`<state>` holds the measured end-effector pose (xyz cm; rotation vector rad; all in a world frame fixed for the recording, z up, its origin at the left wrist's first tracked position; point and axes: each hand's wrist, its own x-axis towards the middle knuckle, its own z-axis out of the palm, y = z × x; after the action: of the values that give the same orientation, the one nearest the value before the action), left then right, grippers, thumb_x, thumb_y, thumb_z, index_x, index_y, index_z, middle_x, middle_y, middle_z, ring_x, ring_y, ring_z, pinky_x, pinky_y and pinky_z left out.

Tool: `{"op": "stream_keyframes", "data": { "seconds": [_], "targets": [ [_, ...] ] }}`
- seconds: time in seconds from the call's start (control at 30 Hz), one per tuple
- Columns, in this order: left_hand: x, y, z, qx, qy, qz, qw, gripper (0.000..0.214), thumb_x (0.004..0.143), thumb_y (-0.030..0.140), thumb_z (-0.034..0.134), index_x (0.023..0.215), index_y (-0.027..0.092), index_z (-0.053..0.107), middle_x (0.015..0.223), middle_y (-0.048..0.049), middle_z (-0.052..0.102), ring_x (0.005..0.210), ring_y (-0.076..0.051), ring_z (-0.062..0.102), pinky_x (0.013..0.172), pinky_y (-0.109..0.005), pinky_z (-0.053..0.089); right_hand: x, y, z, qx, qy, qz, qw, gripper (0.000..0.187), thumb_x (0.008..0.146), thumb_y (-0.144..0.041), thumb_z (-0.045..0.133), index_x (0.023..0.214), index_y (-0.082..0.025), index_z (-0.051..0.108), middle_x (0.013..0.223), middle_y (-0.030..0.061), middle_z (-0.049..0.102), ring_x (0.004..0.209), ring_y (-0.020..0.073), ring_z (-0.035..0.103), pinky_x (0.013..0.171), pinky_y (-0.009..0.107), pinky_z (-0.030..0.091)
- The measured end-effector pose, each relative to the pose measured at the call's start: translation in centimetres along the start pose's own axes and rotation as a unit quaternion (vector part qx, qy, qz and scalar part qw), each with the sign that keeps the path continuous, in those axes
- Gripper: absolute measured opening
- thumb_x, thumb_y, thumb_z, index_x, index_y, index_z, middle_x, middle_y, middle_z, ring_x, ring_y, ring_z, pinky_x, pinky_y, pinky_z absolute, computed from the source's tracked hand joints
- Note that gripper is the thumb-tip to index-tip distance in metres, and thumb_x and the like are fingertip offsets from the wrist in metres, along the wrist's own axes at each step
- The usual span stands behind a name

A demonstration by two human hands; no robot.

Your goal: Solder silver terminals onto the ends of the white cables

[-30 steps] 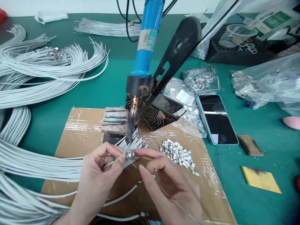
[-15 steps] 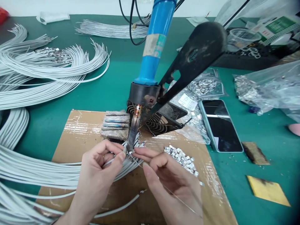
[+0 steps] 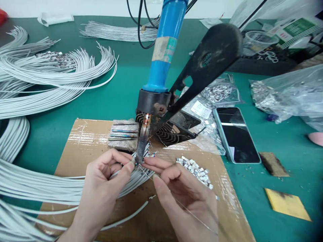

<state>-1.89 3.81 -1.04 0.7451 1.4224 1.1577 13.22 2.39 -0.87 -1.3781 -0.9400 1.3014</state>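
My left hand point(image 3: 106, 181) pinches the end of a white cable point(image 3: 118, 174) and holds it under the tip of the blue-handled soldering iron point(image 3: 161, 60), which stands fixed in a black holder point(image 3: 202, 64). My right hand point(image 3: 181, 191) pinches a thin solder wire point(image 3: 186, 211) and feeds its end to the same spot at the iron's tip point(image 3: 139, 158). Both fingertips nearly meet there. A bundle of white cable ends point(image 3: 136, 174) lies on the taped cardboard point(image 3: 85, 137) just below.
A heap of small metal terminals point(image 3: 195, 169) lies right of my hands. Behind are a small fan point(image 3: 171, 129), a sponge block with spare tips point(image 3: 123, 134), a phone point(image 3: 236, 134), bags of terminals point(image 3: 285, 90), white cable bundles point(image 3: 45, 70) and two pads point(image 3: 287, 203).
Both hands have lifted the cable end and solder wire up to the iron's tip. The view has shifted down and left a little.
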Motion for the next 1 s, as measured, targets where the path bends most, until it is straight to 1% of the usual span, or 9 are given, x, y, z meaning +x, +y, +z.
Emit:
{"op": "stream_keyframes", "data": {
  "seconds": [0.1, 0.23, 0.43, 0.6, 0.7, 0.83, 1.0],
  "targets": [
    [0.03, -0.2, -0.39, 0.004, -0.003, 0.004, 1.0, 0.017, 0.086, 0.019, 0.081, 0.07, 0.02, 0.074, 0.086, -0.0002, 0.08, 0.072, -0.009, 0.066, 0.067, -0.014, 0.051, 0.03, -0.19, 0.14, 0.005, 0.007, 0.008, 1.0, 0.023, 0.087, -0.021, 0.073, 0.067, -0.024, 0.062, 0.11, 0.0032, 0.084, 0.102, 0.0199, 0.082, 0.086, 0.023, 0.064],
    [-0.05, -0.03, -0.37, 0.006, -0.004, 0.01, 1.0, 0.017, 0.086, 0.018, 0.08, 0.07, 0.021, 0.074, 0.086, -0.0001, 0.08, 0.072, -0.009, 0.067, 0.067, -0.013, 0.051, 0.03, -0.29, 0.23, 0.012, 0.01, 0.011, 1.0, 0.023, 0.085, -0.019, 0.074, 0.066, -0.025, 0.063, 0.109, 0.0007, 0.084, 0.101, 0.0181, 0.082, 0.086, 0.021, 0.063],
    [0.11, -0.06, -0.4, 0.002, -0.013, 0.013, 1.0, 0.017, 0.087, 0.018, 0.08, 0.071, 0.021, 0.075, 0.086, 0.0005, 0.08, 0.073, -0.009, 0.067, 0.068, -0.013, 0.051, -0.08, -0.22, 0.28, 0.016, 0.012, -0.001, 1.0, 0.023, 0.086, -0.018, 0.073, 0.067, -0.025, 0.063, 0.107, 0.0016, 0.084, 0.1, 0.0191, 0.082, 0.088, 0.024, 0.064],
    [0.1, -0.14, -0.42, -0.003, -0.009, 0.011, 1.0, 0.017, 0.086, 0.017, 0.081, 0.071, 0.021, 0.075, 0.085, 0.0006, 0.08, 0.072, -0.009, 0.067, 0.067, -0.012, 0.051, -0.09, -0.22, 0.29, 0.015, 0.011, -0.002, 1.0, 0.023, 0.086, -0.018, 0.073, 0.066, -0.025, 0.063, 0.108, 0.0015, 0.084, 0.1, 0.0187, 0.082, 0.087, 0.023, 0.064],
    [-0.02, -0.16, -0.46, -0.004, -0.007, 0.008, 1.0, 0.017, 0.085, 0.018, 0.081, 0.07, 0.02, 0.075, 0.086, 0.0002, 0.08, 0.071, -0.008, 0.066, 0.066, -0.012, 0.05, -0.08, -0.26, 0.27, 0.013, 0.01, -0.004, 1.0, 0.023, 0.087, -0.019, 0.073, 0.067, -0.025, 0.063, 0.11, 0.0021, 0.084, 0.101, 0.019, 0.082, 0.089, 0.023, 0.064],
    [-0.06, -0.12, -0.45, -0.008, -0.005, 0.006, 1.0, 0.017, 0.085, 0.018, 0.081, 0.07, 0.02, 0.075, 0.086, 0.0003, 0.08, 0.07, -0.008, 0.066, 0.065, -0.012, 0.05, -0.08, -0.24, 0.3, 0.023, 0.009, 0.003, 1.0, 0.023, 0.087, -0.02, 0.074, 0.067, -0.024, 0.064, 0.11, 0.004, 0.084, 0.101, 0.021, 0.082, 0.087, 0.026, 0.065],
    [0.04, -0.08, -0.53, 0.001, -0.011, 0.008, 1.0, 0.018, 0.086, 0.017, 0.08, 0.069, 0.02, 0.075, 0.086, -0.0003, 0.08, 0.071, -0.009, 0.066, 0.066, -0.013, 0.05, -0.05, -0.19, 0.26, 0.012, 0.008, -0.004, 1.0, 0.023, 0.087, -0.019, 0.073, 0.067, -0.024, 0.064, 0.109, 0.0036, 0.084, 0.101, 0.02, 0.081, 0.088, 0.025, 0.064]
  ]
}}
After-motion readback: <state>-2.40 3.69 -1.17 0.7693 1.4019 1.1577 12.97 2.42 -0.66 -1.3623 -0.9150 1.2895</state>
